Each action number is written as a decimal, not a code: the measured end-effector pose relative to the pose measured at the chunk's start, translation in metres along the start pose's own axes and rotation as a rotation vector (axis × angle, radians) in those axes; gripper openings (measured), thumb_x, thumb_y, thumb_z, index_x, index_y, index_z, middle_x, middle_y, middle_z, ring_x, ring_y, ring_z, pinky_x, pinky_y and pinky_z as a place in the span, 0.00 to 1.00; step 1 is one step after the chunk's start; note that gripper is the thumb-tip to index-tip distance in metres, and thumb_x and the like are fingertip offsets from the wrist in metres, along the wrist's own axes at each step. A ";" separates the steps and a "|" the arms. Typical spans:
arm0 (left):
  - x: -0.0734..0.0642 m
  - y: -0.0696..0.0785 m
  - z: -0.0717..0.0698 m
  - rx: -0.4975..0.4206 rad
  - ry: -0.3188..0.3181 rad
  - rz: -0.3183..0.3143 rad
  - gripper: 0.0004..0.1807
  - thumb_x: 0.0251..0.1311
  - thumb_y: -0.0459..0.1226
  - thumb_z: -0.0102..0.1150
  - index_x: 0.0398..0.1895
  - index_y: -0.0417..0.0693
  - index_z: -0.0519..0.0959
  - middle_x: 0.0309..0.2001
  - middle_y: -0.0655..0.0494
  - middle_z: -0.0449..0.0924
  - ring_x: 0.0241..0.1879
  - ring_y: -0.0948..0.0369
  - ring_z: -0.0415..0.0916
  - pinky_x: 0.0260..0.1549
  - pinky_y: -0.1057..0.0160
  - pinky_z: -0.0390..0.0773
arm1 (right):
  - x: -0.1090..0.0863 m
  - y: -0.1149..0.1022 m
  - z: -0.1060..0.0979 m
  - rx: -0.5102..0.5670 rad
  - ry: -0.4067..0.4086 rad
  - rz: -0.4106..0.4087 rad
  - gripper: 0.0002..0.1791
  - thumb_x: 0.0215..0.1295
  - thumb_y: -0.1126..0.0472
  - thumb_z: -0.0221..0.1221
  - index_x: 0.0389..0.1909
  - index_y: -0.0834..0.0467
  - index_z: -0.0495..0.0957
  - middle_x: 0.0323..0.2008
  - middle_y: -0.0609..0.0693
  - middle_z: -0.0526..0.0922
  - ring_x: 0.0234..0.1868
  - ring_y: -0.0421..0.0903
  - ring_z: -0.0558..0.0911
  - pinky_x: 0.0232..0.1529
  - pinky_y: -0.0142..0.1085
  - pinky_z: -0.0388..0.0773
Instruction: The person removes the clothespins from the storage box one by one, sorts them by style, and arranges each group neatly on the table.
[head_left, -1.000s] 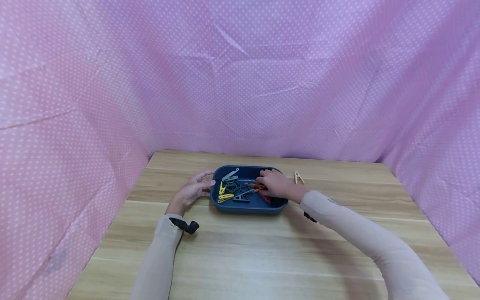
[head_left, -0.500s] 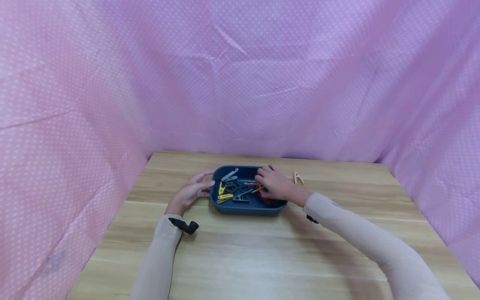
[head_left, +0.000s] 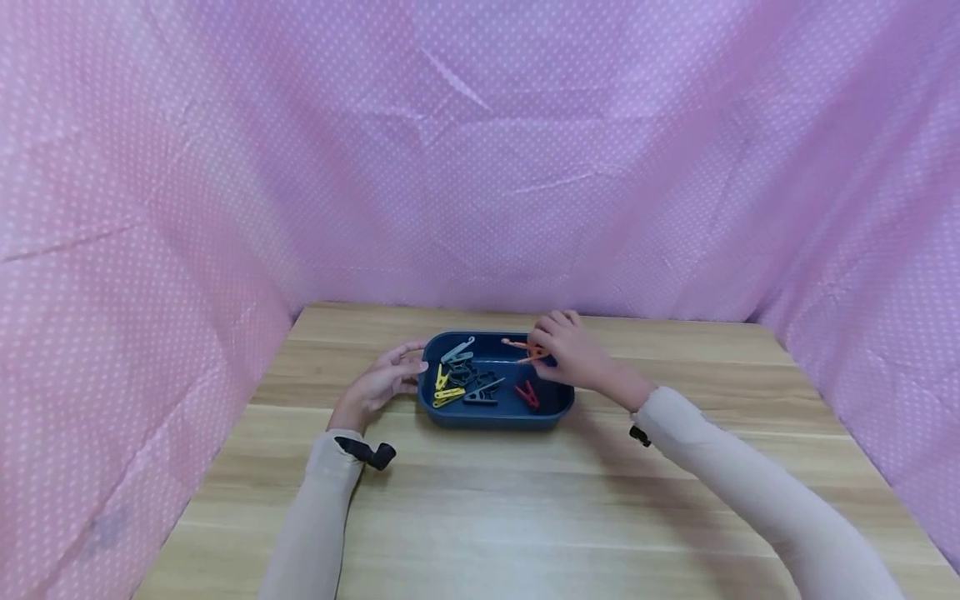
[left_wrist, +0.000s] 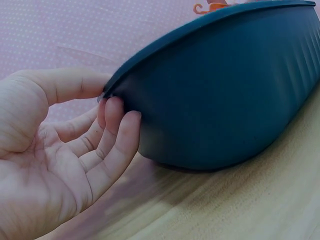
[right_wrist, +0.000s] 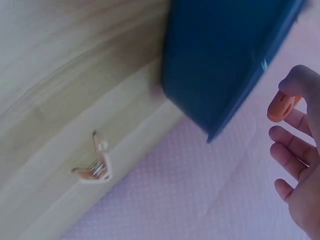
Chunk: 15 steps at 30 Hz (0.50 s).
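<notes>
The orange clip [head_left: 537,352] is held over the two o'clock part of the blue bin [head_left: 495,420], at nine o'clock from the right hand [head_left: 576,356], which pinches it between thumb and fingers. The left hand [head_left: 381,385], at the bin's nine o'clock, grips the rim [left_wrist: 166,40] between thumb and fingertips. A red clip [head_left: 529,395] lies inside at the orange clip's six o'clock.

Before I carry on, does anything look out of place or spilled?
A pale peach clip lies on the table, outside the blue bin; that looks stray, since the red clip and yellow clips lie inside it.
</notes>
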<state>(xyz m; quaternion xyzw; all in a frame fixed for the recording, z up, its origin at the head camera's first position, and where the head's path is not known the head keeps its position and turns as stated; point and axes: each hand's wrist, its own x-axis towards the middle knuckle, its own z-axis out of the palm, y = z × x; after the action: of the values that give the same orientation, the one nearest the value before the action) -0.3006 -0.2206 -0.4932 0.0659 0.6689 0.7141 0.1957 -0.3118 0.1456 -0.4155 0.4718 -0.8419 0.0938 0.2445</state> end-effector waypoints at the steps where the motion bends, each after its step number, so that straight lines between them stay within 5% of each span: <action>1: 0.000 0.000 0.001 -0.002 -0.001 0.004 0.31 0.73 0.33 0.55 0.76 0.43 0.60 0.53 0.49 0.77 0.43 0.62 0.80 0.44 0.62 0.82 | -0.003 0.003 -0.003 0.009 0.019 0.027 0.12 0.51 0.61 0.71 0.35 0.58 0.79 0.37 0.53 0.80 0.42 0.55 0.75 0.50 0.55 0.70; 15: 0.002 0.000 0.001 -0.012 -0.025 0.013 0.32 0.73 0.31 0.53 0.77 0.42 0.57 0.46 0.56 0.79 0.41 0.63 0.80 0.42 0.62 0.82 | -0.060 0.048 -0.027 0.110 0.063 0.525 0.07 0.56 0.63 0.68 0.32 0.63 0.82 0.30 0.58 0.85 0.35 0.57 0.80 0.40 0.48 0.73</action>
<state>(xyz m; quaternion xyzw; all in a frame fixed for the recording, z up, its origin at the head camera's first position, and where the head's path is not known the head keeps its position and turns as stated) -0.3024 -0.2187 -0.4932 0.0780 0.6619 0.7184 0.1996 -0.3171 0.2272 -0.4185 0.2467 -0.9210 0.2144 0.2119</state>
